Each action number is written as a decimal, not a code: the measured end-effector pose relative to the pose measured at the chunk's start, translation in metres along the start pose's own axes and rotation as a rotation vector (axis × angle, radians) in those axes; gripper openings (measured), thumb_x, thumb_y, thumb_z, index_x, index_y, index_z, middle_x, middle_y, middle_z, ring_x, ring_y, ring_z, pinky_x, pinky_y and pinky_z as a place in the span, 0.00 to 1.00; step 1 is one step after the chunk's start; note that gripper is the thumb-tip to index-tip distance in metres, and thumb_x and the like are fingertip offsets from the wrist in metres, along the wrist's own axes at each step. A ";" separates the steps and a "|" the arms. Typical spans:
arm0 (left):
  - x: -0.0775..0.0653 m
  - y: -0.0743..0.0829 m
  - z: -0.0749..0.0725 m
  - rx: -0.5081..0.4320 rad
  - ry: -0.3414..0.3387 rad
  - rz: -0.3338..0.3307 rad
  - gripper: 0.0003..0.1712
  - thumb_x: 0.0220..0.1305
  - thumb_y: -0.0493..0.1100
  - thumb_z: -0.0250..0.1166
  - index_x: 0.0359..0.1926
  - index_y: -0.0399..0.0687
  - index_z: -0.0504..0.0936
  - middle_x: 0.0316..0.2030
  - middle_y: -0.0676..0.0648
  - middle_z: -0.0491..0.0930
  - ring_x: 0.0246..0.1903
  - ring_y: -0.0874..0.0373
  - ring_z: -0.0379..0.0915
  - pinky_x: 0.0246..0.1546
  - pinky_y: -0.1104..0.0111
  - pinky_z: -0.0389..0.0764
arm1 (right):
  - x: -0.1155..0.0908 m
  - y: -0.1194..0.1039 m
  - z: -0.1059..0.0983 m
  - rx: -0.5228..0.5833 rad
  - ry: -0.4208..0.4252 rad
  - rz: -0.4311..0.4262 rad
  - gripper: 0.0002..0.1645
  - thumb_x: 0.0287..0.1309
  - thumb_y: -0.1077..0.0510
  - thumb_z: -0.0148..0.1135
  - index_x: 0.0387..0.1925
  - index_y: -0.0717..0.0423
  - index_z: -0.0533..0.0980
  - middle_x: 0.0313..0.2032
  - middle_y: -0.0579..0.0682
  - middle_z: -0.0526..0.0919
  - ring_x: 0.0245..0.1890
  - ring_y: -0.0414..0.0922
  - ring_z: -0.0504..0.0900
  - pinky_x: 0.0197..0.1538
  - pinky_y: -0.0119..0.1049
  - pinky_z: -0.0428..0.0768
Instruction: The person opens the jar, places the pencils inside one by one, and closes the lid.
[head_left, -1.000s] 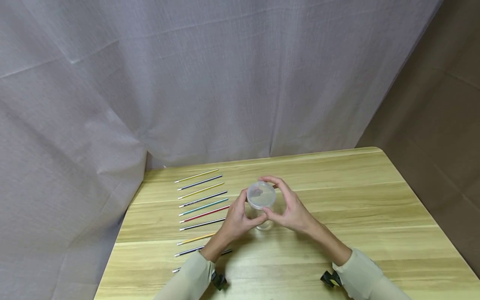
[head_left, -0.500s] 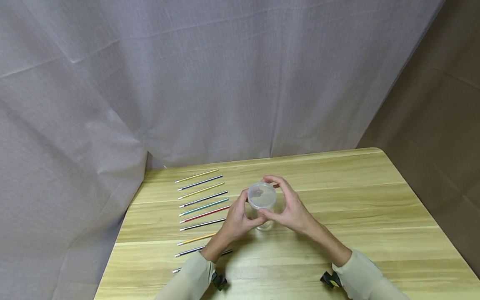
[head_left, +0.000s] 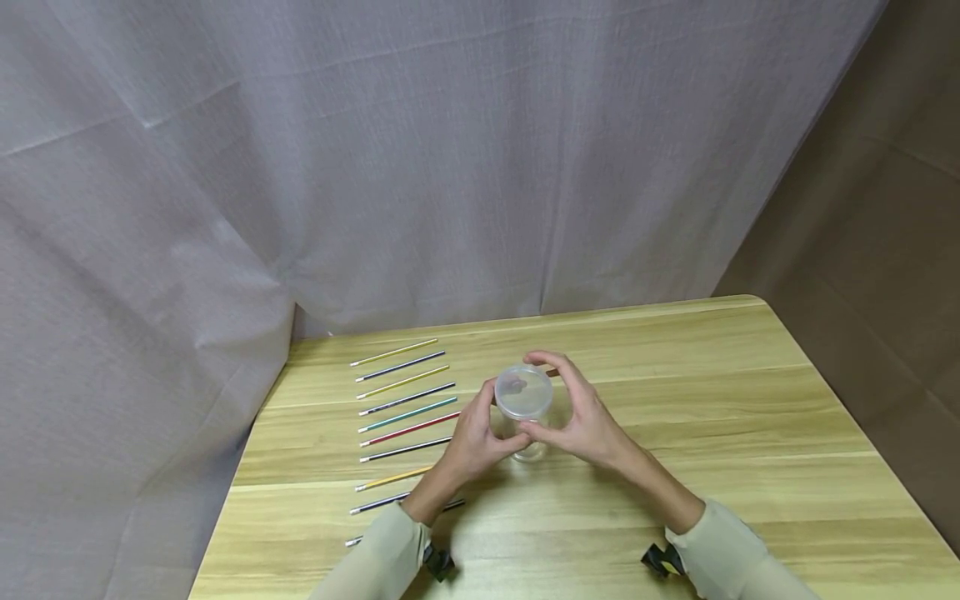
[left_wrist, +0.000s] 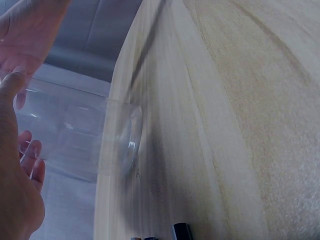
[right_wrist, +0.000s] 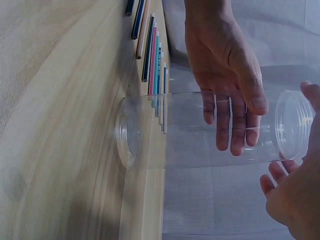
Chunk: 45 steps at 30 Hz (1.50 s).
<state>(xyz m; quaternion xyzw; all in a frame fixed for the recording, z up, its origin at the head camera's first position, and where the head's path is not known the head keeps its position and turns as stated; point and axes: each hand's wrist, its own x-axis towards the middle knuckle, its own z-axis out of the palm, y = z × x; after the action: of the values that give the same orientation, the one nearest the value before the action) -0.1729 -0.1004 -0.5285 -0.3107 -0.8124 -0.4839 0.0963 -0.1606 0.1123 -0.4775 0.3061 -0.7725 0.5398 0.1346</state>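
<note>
A clear cylindrical jar [right_wrist: 187, 145] stands upright between the two hands, its round base on the wooden table. On top of it sits a translucent round lid [head_left: 522, 390]. My left hand [head_left: 474, 435] holds the jar's side below the lid, with the fingers behind the clear wall and the thumb in front. From the right, my right hand [head_left: 588, 423] grips the lid's rim, thumb at the near side and index finger at the far side. Nothing shows inside the jar. In the right wrist view the left hand's fingers [right_wrist: 237, 127] are seen through the wall.
Several pencils lie in a slanted row left of the jar, among them a red pencil [head_left: 411, 428] and a green pencil [head_left: 408, 413]. The left forearm covers part of the nearest ones. A grey curtain [head_left: 420, 167] hangs behind the table [head_left: 712, 400].
My right thumb has slid slightly left along the lid's near rim, while the index finger has shifted a little right at the far side. The left hand keeps its hold on the jar.
</note>
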 end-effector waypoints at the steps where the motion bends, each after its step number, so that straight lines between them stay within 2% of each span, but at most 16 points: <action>1: 0.000 0.000 0.000 -0.007 0.003 -0.004 0.47 0.55 0.44 0.82 0.71 0.40 0.68 0.59 0.43 0.82 0.51 0.52 0.80 0.53 0.47 0.82 | 0.000 0.000 0.000 -0.004 0.009 0.006 0.55 0.46 0.62 0.86 0.74 0.58 0.66 0.68 0.58 0.75 0.67 0.55 0.73 0.69 0.46 0.69; 4: 0.000 0.000 0.001 -0.025 0.006 -0.021 0.48 0.55 0.45 0.83 0.72 0.41 0.68 0.60 0.43 0.82 0.53 0.53 0.80 0.54 0.47 0.82 | 0.000 0.000 0.001 -0.004 0.025 0.027 0.55 0.45 0.63 0.87 0.73 0.57 0.67 0.67 0.57 0.77 0.66 0.53 0.73 0.68 0.48 0.69; 8: -0.001 0.001 0.001 -0.027 0.001 -0.028 0.48 0.55 0.45 0.83 0.72 0.41 0.68 0.60 0.41 0.81 0.53 0.53 0.79 0.55 0.51 0.81 | 0.000 0.001 0.000 0.016 0.016 0.037 0.54 0.46 0.66 0.86 0.73 0.58 0.68 0.67 0.55 0.78 0.67 0.53 0.74 0.68 0.52 0.70; 17: 0.000 0.002 0.002 -0.023 -0.002 -0.040 0.49 0.55 0.45 0.83 0.72 0.40 0.68 0.60 0.43 0.81 0.54 0.52 0.79 0.56 0.53 0.81 | 0.001 0.005 -0.006 0.090 -0.046 0.003 0.50 0.49 0.68 0.81 0.73 0.58 0.68 0.67 0.55 0.78 0.68 0.51 0.73 0.69 0.37 0.68; 25: 0.001 0.002 0.004 -0.012 -0.004 -0.049 0.50 0.54 0.45 0.85 0.73 0.40 0.68 0.60 0.43 0.81 0.55 0.52 0.79 0.58 0.56 0.80 | 0.005 0.004 -0.011 0.100 -0.104 -0.010 0.54 0.46 0.72 0.77 0.75 0.58 0.65 0.70 0.55 0.75 0.72 0.53 0.70 0.75 0.39 0.64; 29: 0.001 0.001 0.004 0.001 -0.001 -0.023 0.48 0.55 0.45 0.84 0.71 0.40 0.68 0.59 0.44 0.82 0.52 0.53 0.79 0.55 0.55 0.81 | 0.005 0.002 -0.010 0.087 -0.064 -0.022 0.55 0.46 0.67 0.83 0.74 0.60 0.65 0.70 0.55 0.74 0.70 0.56 0.71 0.71 0.40 0.67; 32: 0.000 -0.001 0.004 0.006 0.002 -0.010 0.47 0.55 0.45 0.83 0.71 0.40 0.69 0.58 0.44 0.82 0.51 0.54 0.79 0.53 0.54 0.82 | 0.004 0.003 -0.005 0.060 -0.011 -0.018 0.55 0.43 0.63 0.87 0.72 0.61 0.67 0.66 0.54 0.76 0.66 0.55 0.73 0.68 0.42 0.70; 36: -0.002 -0.006 0.003 -0.005 0.002 -0.016 0.48 0.56 0.45 0.83 0.72 0.41 0.68 0.59 0.45 0.81 0.52 0.54 0.79 0.54 0.55 0.82 | 0.002 0.007 0.001 0.029 0.030 -0.009 0.54 0.42 0.63 0.88 0.69 0.62 0.68 0.63 0.54 0.77 0.63 0.53 0.74 0.65 0.46 0.71; 39: -0.002 -0.005 0.003 -0.014 0.000 -0.025 0.48 0.56 0.45 0.83 0.72 0.42 0.68 0.59 0.45 0.81 0.52 0.54 0.79 0.54 0.55 0.81 | 0.002 0.007 0.001 0.027 0.027 -0.003 0.52 0.43 0.65 0.87 0.69 0.61 0.68 0.63 0.55 0.77 0.64 0.52 0.74 0.67 0.48 0.71; 45: -0.002 -0.005 0.004 -0.009 -0.001 -0.031 0.48 0.55 0.45 0.83 0.72 0.40 0.68 0.59 0.44 0.81 0.53 0.53 0.79 0.55 0.55 0.81 | 0.002 0.009 -0.001 0.070 -0.038 -0.022 0.52 0.46 0.71 0.79 0.73 0.60 0.66 0.67 0.57 0.76 0.69 0.55 0.72 0.71 0.43 0.68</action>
<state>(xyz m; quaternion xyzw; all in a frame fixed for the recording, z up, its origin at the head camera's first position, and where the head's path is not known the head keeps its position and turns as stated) -0.1740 -0.0996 -0.5346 -0.2988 -0.8150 -0.4887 0.0871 -0.1672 0.1149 -0.4827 0.3293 -0.7522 0.5591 0.1149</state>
